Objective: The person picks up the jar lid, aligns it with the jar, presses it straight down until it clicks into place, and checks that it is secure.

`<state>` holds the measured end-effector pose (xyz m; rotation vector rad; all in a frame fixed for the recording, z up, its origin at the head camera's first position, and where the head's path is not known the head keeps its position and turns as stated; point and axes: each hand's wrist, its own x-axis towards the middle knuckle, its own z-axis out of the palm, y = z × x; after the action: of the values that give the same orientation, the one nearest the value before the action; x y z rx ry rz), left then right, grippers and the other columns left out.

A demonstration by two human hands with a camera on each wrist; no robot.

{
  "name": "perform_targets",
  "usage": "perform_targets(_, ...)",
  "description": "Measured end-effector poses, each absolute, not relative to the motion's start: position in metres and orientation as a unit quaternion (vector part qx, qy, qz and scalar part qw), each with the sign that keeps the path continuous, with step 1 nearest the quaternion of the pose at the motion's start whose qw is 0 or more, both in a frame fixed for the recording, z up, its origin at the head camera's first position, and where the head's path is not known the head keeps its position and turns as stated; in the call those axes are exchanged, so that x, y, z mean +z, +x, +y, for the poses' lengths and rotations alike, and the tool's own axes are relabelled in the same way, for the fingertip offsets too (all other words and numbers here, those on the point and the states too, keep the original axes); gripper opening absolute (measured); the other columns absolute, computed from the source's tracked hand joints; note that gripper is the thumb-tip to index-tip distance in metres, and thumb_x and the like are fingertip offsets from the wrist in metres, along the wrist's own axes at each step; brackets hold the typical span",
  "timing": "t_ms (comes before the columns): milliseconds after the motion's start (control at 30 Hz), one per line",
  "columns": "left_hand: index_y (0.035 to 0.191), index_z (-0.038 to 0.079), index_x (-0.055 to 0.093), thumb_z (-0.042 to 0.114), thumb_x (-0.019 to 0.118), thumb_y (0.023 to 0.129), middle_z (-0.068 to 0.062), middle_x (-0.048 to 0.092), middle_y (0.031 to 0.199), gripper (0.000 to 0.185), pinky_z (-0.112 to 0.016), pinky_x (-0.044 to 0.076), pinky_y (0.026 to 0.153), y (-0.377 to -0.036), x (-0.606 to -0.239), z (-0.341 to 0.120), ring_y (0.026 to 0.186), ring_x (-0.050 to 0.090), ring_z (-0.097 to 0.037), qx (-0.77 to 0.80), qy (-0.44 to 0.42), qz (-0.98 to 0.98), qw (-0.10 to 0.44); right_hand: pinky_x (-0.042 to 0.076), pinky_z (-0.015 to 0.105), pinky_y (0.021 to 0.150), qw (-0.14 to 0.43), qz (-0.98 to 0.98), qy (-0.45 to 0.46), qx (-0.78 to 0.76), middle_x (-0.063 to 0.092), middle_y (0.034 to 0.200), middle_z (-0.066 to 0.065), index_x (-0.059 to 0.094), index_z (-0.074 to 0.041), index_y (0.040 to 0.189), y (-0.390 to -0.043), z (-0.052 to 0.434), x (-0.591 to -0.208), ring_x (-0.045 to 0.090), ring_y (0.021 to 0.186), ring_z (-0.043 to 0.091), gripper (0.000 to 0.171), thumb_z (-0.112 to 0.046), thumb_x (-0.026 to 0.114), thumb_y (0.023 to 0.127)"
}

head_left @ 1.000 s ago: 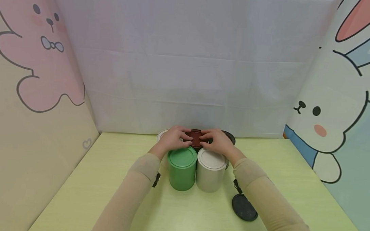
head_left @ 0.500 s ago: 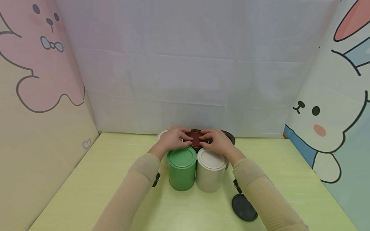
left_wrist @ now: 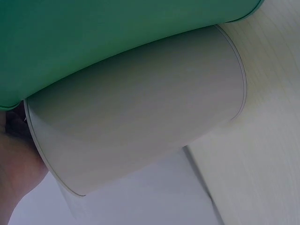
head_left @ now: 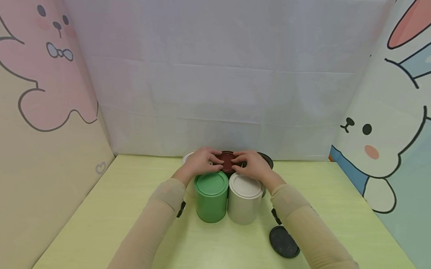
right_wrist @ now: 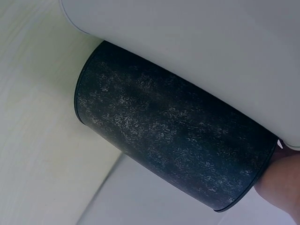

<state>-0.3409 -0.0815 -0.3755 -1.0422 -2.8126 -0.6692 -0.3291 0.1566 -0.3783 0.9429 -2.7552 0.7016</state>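
In the head view, a canister with a dark red lid stands at the back, mostly hidden. My left hand rests its fingertips on the lid's left part, and my right hand does likewise on the right. Before them stand a green canister and a white canister, both lidded and side by side. The left wrist view has an off-white canister behind the green one. A dark speckled canister is beside the white one in the right wrist view.
A loose black round lid lies on the pale yellow table, near the right forearm. A white sheet hangs just behind the canisters. Cartoon-printed panels close off both sides.
Both hands stay in the same place on the dark red lid. The whole view has shifted very slightly; the canisters and the loose lid keep their places.
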Motion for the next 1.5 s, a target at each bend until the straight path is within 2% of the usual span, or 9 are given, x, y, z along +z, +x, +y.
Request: perform_targets(1500, 0.113, 0.011, 0.077, 0.022, 0.069, 0.093, -0.011, 0.06, 0.136, 0.024, -0.042, 0.041, 0.107, -0.3459, -0.3757, -0.0813, 0.127, 0.053, -0.03, -0.233, -0.335, -0.913, 0.016, 0.039, 0.049, 0.107, 0.057, -0.922, 0.311, 0.222, 0.061, 0.134, 0.011, 0.075, -0.008, 0.115, -0.3323, 0.1575, -0.3749, 0.053, 0.126, 0.034, 0.03, -0.026, 0.069, 0.092)
